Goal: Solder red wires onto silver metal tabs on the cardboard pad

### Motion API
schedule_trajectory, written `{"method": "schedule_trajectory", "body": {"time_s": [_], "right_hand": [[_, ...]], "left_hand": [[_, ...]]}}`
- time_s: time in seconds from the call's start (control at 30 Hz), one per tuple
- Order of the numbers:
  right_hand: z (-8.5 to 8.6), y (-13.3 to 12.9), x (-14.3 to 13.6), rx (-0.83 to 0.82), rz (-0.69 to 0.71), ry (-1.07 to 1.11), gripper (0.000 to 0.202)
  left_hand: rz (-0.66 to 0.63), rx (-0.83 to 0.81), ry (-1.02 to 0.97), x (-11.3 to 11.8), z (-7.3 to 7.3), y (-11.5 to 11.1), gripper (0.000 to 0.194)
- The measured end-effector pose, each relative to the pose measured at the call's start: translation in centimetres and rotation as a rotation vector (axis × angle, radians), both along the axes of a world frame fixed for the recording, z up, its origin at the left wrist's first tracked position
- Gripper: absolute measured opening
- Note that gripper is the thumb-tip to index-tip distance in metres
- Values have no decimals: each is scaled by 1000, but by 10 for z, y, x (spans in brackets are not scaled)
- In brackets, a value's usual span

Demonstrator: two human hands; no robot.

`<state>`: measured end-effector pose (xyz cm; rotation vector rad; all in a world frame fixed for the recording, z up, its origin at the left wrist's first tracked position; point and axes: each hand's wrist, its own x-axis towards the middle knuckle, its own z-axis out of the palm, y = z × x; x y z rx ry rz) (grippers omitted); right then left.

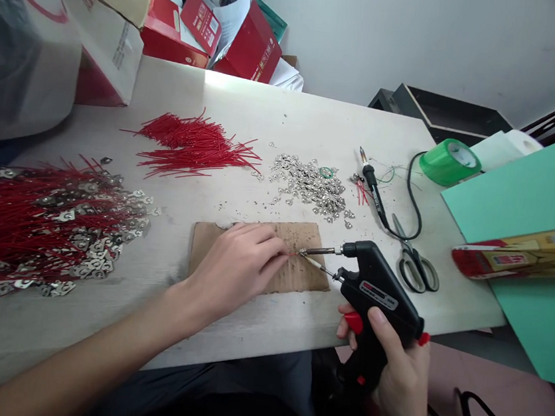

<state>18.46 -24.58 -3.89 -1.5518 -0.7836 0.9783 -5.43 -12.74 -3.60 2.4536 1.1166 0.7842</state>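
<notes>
My left hand (241, 261) is over a piece of brown cardboard (309, 278), its thumb and fingertips pinched on a short red wire (294, 254). My right hand (396, 355) is wrapped round the grip of a black soldering gun (382, 300) with a red trigger. The gun's metal tip points left and meets the end of the wire at a small metal piece (302, 252) on the cardboard. Dark specks dot the cardboard. Behind it lies a scattered pile of small silver metal tabs (310, 184).
Loose red wires (194, 148) lie at the back left, and wires with tabs (55, 223) are heaped at the left. A pencil-shaped soldering iron (373, 192), scissors (415, 264), green tape (450, 162) and a yellow-red package (523, 253) are at the right. Boxes (250, 45) stand behind.
</notes>
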Motion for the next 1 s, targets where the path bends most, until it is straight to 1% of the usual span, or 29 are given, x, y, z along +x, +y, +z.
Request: {"method": "schedule_trajectory", "body": {"time_s": [0.27,0.43,0.77,1.0], "right_hand": [[3,-1,0,-59,16,-32,37],[4,-2,0,-57,21,-48,40],[6,-1,-4,-95,-11,-16,41],[14,-1,-8,-122,-33,-31,40]], "left_hand": [[8,0,-12,0,0,1,14],[7,9,-23,1,0,1,13],[4,23,-41,2,0,1,12],[5,31,-47,1,-1,1,14]]}}
